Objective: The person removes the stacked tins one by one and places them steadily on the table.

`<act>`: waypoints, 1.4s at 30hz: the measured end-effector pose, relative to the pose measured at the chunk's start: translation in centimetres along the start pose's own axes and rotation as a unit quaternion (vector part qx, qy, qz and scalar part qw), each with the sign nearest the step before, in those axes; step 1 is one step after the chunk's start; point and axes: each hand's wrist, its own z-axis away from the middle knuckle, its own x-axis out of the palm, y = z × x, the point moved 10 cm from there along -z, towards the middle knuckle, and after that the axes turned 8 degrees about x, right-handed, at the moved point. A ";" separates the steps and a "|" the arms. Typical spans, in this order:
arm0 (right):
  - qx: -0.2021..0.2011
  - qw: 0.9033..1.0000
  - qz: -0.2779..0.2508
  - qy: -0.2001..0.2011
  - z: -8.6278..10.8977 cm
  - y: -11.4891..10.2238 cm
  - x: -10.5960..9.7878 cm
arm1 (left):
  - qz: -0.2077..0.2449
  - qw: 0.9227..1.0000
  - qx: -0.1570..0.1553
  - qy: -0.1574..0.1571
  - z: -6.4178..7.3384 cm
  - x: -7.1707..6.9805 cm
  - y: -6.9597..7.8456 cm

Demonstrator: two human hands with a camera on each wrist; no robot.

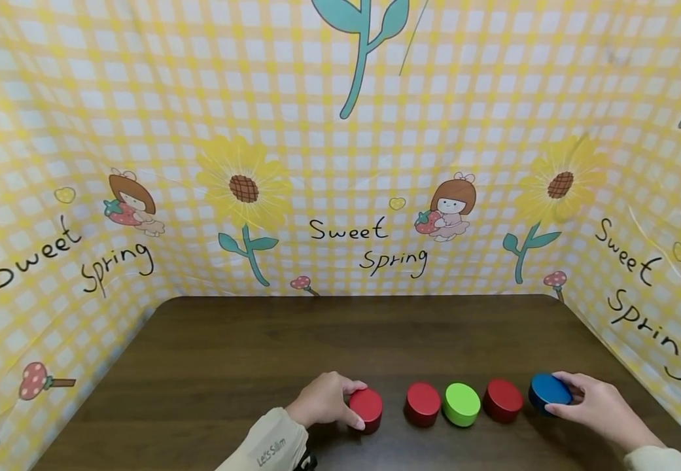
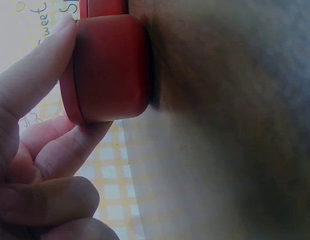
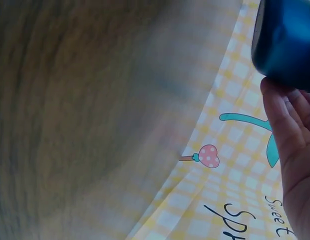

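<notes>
My left hand [image 1: 327, 399] pinches a round red tin [image 1: 366, 411] between thumb and fingers at the left end of a row. In the left wrist view the seam of its lid shows on this red tin [image 2: 112, 70], whose base is at the table. At the row's right end my right hand [image 1: 596, 404] grips a round blue tin [image 1: 549, 394] by its sides. The right wrist view shows that blue tin [image 3: 287, 45] held slightly off the table. Between the hands stand a red tin [image 1: 422, 404], a lime-green tin [image 1: 461, 404] and another red tin [image 1: 502, 400].
All this is on a dark brown wooden table [image 1: 293, 340]. Yellow-and-white checked cloth [image 1: 340, 170] with printed flowers and lettering hangs behind it and along both sides. Bare wood stretches behind the row and to its left.
</notes>
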 end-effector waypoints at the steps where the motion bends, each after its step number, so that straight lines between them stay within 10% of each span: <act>1: 0.000 1.000 0.002 -0.003 -0.1 0.0 0.1 | -0.001 1.000 0.001 0.000 0.0 0.0 0.0; 16: 0.039 0.994 -0.032 -0.099 -1.1 1.4 2.3 | -0.004 1.000 -0.003 -0.006 0.1 0.3 0.1; 42: 0.025 0.989 -0.048 -0.141 -2.2 1.3 3.2 | 0.005 1.000 -0.012 -0.004 0.1 0.2 -0.1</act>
